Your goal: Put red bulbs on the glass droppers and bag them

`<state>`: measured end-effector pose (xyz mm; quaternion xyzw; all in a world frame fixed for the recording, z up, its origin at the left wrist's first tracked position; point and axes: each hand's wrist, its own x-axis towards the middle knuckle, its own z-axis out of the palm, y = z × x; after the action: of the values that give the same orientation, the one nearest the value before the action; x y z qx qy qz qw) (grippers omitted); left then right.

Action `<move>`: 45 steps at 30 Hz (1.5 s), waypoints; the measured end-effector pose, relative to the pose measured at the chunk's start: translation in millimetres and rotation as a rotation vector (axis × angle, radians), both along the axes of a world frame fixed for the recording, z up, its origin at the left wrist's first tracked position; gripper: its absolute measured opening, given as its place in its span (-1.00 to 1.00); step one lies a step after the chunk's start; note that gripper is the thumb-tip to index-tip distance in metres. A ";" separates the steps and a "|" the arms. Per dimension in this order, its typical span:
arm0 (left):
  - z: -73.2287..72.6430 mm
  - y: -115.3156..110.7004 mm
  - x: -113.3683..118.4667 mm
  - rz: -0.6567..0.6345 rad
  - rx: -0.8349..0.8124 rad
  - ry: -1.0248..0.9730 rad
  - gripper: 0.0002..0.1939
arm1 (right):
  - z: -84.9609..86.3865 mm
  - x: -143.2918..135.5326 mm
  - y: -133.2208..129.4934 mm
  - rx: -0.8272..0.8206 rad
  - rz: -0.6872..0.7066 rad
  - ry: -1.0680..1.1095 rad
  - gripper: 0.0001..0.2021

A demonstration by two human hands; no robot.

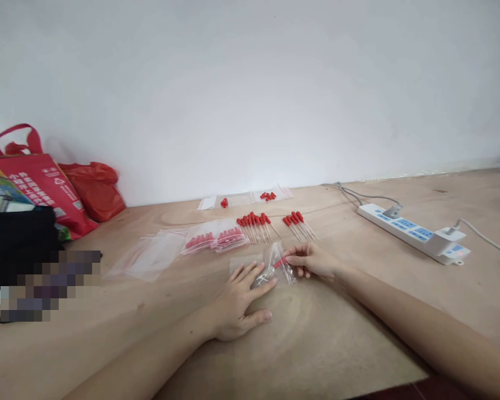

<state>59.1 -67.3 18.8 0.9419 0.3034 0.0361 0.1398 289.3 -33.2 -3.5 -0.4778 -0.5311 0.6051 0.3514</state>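
Observation:
My left hand [239, 303] lies with fingers spread on a small clear plastic bag [245, 259] on the table. My right hand [310, 260] is pinched at the red bulb of a dropper [279, 263], at the right end of the crinkled plastic. The dropper's stem is hard to make out there. Just beyond my hands lies a row of droppers [256, 228] with red bulbs and pale thin stems, and a smaller group of droppers [299, 225] to its right. Filled bags [216, 238] with red bulbs showing through are stacked to the left.
Flat clear bags [152, 258] lie left of the filled stack. By the wall are loose red bulbs [268, 196] and clear tubes [241, 200] on plastic. A white power strip [412, 232] with cords stands at right. Red bags [94, 189] and black cloth [19, 239] are at left.

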 end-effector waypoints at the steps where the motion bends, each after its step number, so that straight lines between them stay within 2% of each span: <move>1: -0.5 0.8 -1.3 0.010 -0.006 -0.028 -0.40 | -0.3 -1.5 0.2 -0.022 -0.026 0.015 -0.83; 6: -5.0 15.0 -16.1 0.171 0.016 -0.234 -0.54 | -0.5 -6.4 0.1 -0.058 -0.098 0.030 -0.92; 10: -7.6 26.1 -23.5 0.105 0.058 -0.180 -0.61 | -2.3 -6.0 -0.3 -0.004 -0.071 0.015 -0.86; 15: -8.7 26.3 -21.2 0.113 0.042 -0.172 -0.63 | -5.6 -5.2 -1.8 0.090 0.046 -0.071 -0.76; 18: -9.0 25.5 -20.9 0.112 0.036 -0.179 -0.64 | -5.9 -4.0 -1.2 0.206 0.164 -0.146 -0.77; 20: -9.1 25.5 -21.3 0.109 0.036 -0.171 -0.63 | -6.0 -1.7 3.8 0.259 0.191 -0.207 -0.80; 22: -9.4 25.5 -21.7 0.102 0.044 -0.170 -0.63 | -5.7 1.0 14.6 0.307 0.106 -0.329 -0.85; 26: -10.8 24.6 -21.9 0.078 0.088 -0.260 -0.69 | 0.1 -0.8 50.0 0.511 -0.228 -0.718 -0.91; 28: -11.5 23.9 -22.2 0.065 0.098 -0.309 -0.73 | 5.1 -8.7 68.2 0.525 -0.297 -0.903 -0.81; 32: -11.4 22.9 -23.1 0.037 0.086 -0.323 -0.73 | 11.3 -32.9 93.6 0.402 -0.323 -1.124 -0.67; 37: -10.4 23.0 -23.5 0.039 0.069 -0.284 -0.69 | 13.6 -52.5 99.1 0.343 -0.300 -1.171 -0.68; 41: -11.1 23.9 -23.1 0.058 0.080 -0.271 -0.65 | 18.6 -41.2 85.3 0.410 -0.298 -1.179 -0.64; 43: -11.6 24.1 -22.8 0.067 0.089 -0.271 -0.63 | 17.8 -25.9 74.5 0.443 -0.308 -1.100 -0.52; 45: -12.1 24.2 -22.4 0.067 0.093 -0.274 -0.62 | 12.4 -8.9 61.7 0.474 -0.355 -0.845 -0.39</move>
<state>36.7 -43.1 6.7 0.9230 0.3107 0.1829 0.1346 280.4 28.5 8.8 -0.6706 -0.6600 0.1533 0.3021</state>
